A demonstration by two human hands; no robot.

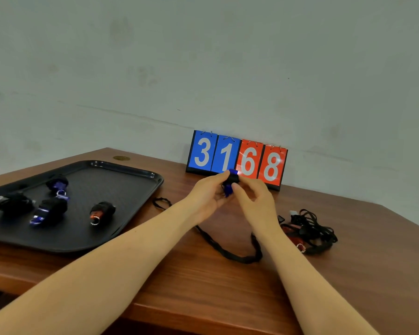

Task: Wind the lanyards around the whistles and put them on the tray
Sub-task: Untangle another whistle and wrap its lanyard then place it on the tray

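Observation:
My left hand (pixel 207 195) and my right hand (pixel 254 199) together hold a blue whistle (pixel 230 183) above the table, in front of the scoreboard. A few turns of black lanyard wrap its body. The rest of the black lanyard (pixel 230 252) hangs down between my forearms and loops over the table. At the left lies a black tray (pixel 131 201) with several wound whistles: a blue one (pixel 58 183), another blue one (pixel 49 210), an orange one (pixel 102 211) and a dark bundle (pixel 15 203). A tangle of loose whistles and lanyards (pixel 307 232) lies at the right.
A flip scoreboard (pixel 237 159) reading 3 1 6 8 stands against the wall behind my hands. The wooden table (pixel 203 286) has its front edge near the bottom of the view. A round brass cap (pixel 121 158) sits in the table beyond the tray.

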